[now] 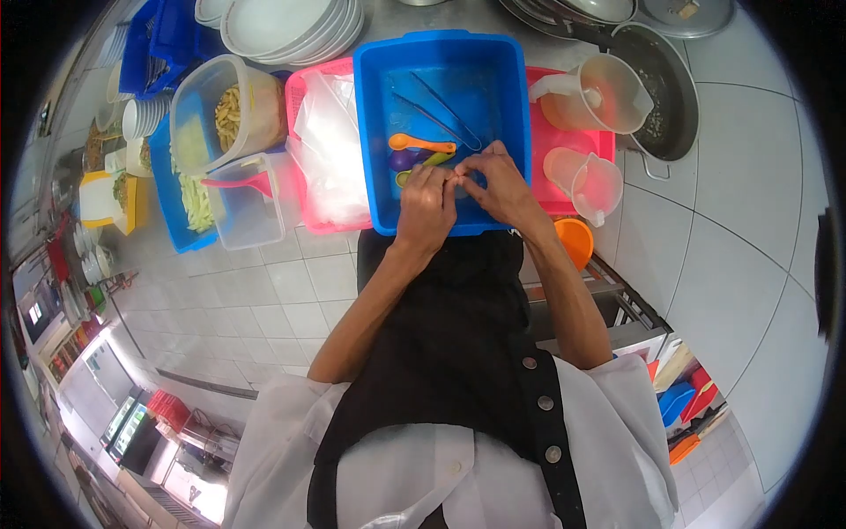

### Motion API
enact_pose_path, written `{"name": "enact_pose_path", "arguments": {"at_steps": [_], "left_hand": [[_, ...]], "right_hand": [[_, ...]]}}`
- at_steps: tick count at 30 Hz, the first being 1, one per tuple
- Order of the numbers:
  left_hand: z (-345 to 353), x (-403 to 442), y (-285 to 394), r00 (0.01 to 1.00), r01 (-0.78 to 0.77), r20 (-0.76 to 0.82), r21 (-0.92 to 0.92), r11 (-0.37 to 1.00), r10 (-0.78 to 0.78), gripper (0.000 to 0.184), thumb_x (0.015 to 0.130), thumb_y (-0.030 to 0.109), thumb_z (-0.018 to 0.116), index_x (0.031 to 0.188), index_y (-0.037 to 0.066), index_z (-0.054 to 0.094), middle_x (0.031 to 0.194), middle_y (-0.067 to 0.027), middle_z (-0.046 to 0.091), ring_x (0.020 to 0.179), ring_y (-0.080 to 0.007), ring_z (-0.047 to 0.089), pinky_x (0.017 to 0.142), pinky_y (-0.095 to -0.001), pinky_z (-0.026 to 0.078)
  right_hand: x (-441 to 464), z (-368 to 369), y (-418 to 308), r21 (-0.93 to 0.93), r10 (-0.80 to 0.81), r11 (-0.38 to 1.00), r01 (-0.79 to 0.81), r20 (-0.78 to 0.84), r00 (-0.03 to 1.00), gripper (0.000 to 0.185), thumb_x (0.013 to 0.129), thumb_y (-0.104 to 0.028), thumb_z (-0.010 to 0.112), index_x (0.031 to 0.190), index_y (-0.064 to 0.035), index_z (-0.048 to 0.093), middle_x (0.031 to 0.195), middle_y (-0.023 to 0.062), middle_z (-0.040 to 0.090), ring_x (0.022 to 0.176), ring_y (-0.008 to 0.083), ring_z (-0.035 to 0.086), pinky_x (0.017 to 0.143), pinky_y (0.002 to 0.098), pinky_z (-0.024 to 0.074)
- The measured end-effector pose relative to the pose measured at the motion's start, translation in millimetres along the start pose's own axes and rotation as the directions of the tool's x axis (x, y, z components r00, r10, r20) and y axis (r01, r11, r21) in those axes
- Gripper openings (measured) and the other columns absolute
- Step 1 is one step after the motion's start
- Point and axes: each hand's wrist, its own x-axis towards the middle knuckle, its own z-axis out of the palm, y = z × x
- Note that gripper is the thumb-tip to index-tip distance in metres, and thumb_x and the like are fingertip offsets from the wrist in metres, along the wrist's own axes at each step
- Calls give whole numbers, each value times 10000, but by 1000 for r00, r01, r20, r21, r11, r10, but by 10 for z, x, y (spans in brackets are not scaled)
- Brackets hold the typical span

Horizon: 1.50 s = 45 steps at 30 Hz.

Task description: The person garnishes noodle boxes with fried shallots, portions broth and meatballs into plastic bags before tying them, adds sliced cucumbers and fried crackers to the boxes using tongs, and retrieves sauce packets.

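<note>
Both of my hands meet over the near end of a blue tub (441, 46). My left hand (426, 207) and my right hand (495, 183) have their fingertips pinched together on something too small to make out. Inside the tub, just beyond my left hand, lie an orange spoon (421, 142), a purple spoon (403, 160) and a green spoon (438, 160). Metal tongs (445, 104) rest on the tub's bottom, past my fingertips.
Left of the tub are a pink tray (298, 97) with white plastic bags, a clear container (251, 207) and a round tub (196, 106). Stacked plates (286, 31) stand behind. To the right are two jugs (608, 93), (592, 181) and a pan (683, 106).
</note>
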Motion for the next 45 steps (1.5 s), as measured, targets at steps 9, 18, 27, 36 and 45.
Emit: {"name": "enact_pose_path", "arguments": {"at_steps": [9,18,27,36,45], "left_hand": [[-18,35,62,999,3,38,36,999,-4,51,815,-41,610,852,-33,575,823,-181,589,780,-355,559,694,-430,435],[-116,24,52,997,-3,78,-129,992,13,55,831,-28,613,860,-27,566,825,-160,585,776,-332,558,716,-403,435],[-205,37,43,992,7,122,-241,971,24,59,840,-21,613,865,-29,559,817,-136,584,750,-297,586,727,-370,460],[-262,141,180,993,-68,68,-332,941,96,90,803,-68,627,866,-43,568,820,-138,582,718,-292,565,662,-355,462],[-340,125,96,986,-32,144,-355,934,89,87,811,-41,632,869,-27,568,833,-132,582,781,-290,572,746,-369,458]], "right_hand": [[-87,253,-16,104,41,994,-13,-272,961,128,774,-105,670,860,-10,660,987,88,625,980,270,458,905,371,383],[-163,142,57,338,72,940,-39,-85,994,135,850,-121,631,918,-4,630,1069,92,444,1060,260,420,968,367,337],[-199,-91,-226,-222,-132,967,123,-26,991,139,873,-148,614,927,-20,603,1061,92,424,1060,254,402,975,364,314],[-220,-168,-81,686,13,723,-82,104,994,136,842,-129,649,924,-28,609,1084,104,407,1085,269,404,974,369,314],[-253,-110,-142,392,-38,918,53,-46,998,149,870,-158,656,945,-32,636,1057,77,397,1104,220,403,940,324,317]]}}
